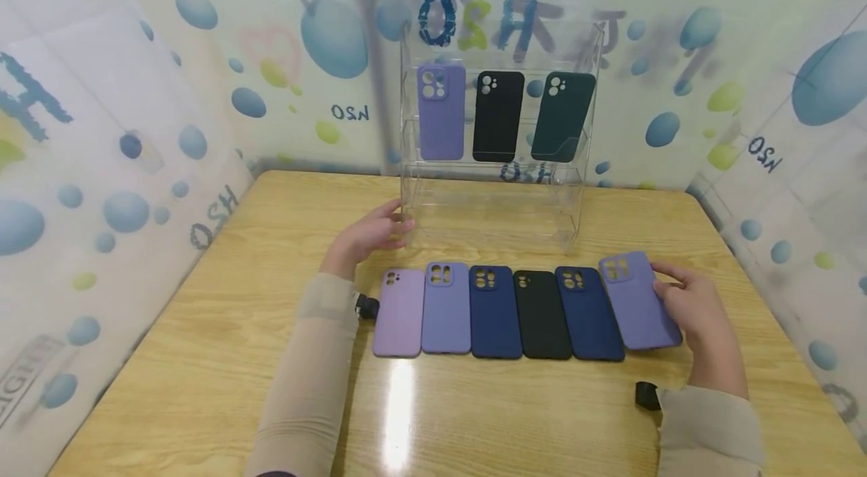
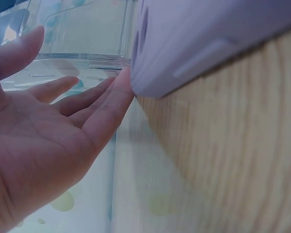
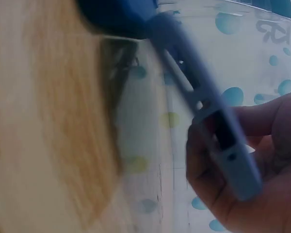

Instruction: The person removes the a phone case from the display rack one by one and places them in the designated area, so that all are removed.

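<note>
Front-right of the clear display rack (image 1: pixel 491 199), right hand (image 1: pixel 698 311) pinched a purple phone case (image 1: pixel 640 304) by its right edge. Left hand (image 1: pixel 371 232) was at the rack's lower left corner, fingers extended, gripping nothing. Five more cases (image 1: pixel 496 315) lay in front; three others (image 1: pixel 499 116) stood on it.

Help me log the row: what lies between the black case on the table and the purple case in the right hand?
One dark blue case lies between the black case and the purple case; the head view shows this.
</note>
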{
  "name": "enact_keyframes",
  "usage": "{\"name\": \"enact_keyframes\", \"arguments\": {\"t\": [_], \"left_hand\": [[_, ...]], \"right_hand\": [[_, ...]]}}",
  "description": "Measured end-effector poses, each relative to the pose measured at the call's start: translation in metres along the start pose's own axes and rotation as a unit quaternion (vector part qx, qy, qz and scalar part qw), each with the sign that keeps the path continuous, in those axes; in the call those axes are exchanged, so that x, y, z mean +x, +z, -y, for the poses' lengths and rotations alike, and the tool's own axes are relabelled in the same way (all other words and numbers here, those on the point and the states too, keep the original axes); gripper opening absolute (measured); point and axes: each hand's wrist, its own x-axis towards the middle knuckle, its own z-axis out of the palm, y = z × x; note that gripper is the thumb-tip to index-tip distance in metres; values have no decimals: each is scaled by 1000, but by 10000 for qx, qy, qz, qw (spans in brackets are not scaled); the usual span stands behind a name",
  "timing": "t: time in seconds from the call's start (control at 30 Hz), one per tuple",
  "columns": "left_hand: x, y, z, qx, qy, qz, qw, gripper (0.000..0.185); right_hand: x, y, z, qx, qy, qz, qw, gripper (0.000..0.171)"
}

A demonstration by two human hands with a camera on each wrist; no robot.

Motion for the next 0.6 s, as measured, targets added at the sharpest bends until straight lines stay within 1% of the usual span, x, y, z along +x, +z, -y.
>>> {"name": "enact_keyframes", "arguments": {"t": [0.13,0.23,0.33,0.4,0.6], "left_hand": [[0,0,1,12,-2,11,10000,83],[0,0,1,16,4,17,10000,83],[1,0,0,35,24,27,10000,83],[1,0,0,21,29,11,10000,83],[1,0,0,25,16,9,10000,82]], "right_hand": [[0,-1,0,-285,160,220,9992,58],[1,-1,1,-773,109,264,9966,58],[2,0,2,-1350,31,276,9905,59],[3,2,3,-1613,7,274,9865,60],[2,7,6,-1864,98,224,9822,68]]}}
